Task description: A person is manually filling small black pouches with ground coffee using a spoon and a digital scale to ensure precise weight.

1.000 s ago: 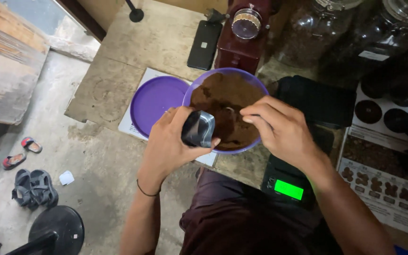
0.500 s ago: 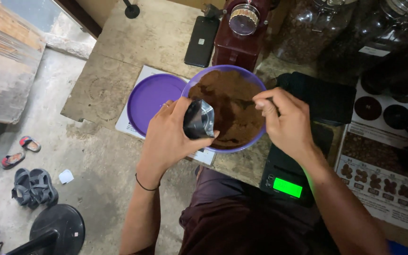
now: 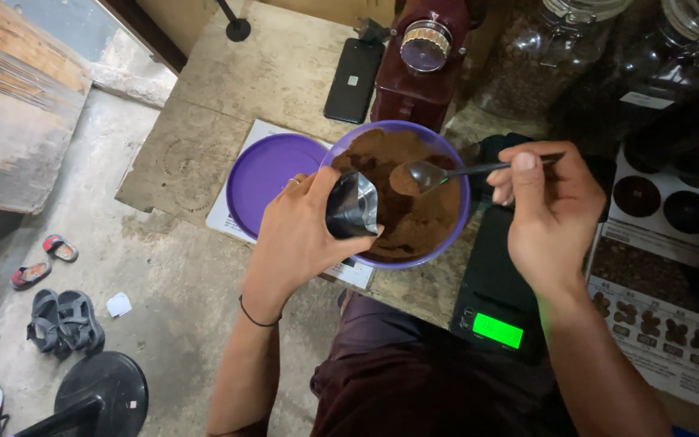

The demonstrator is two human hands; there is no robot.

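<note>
Now the right hand (image 3: 550, 218) lifts a full spoon (image 3: 438, 173) above the purple bowl (image 3: 461, 218), fingers pinching its handle. Left hand (image 3: 301, 239) grips a small pouch (image 3: 352, 206) at the bowl's edge.

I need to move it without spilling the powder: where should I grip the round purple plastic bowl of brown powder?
Grip the round purple plastic bowl by its bare rim on the near right, coming from the scale's side. The left hand with the small silver pouch blocks the left rim, and the right hand's metal spoon crosses above.

lid (image 3: 267, 176) left of bowl (image 3: 455, 174), scale (image 3: 497, 307) right, grinder (image 3: 422, 61) behind
</note>
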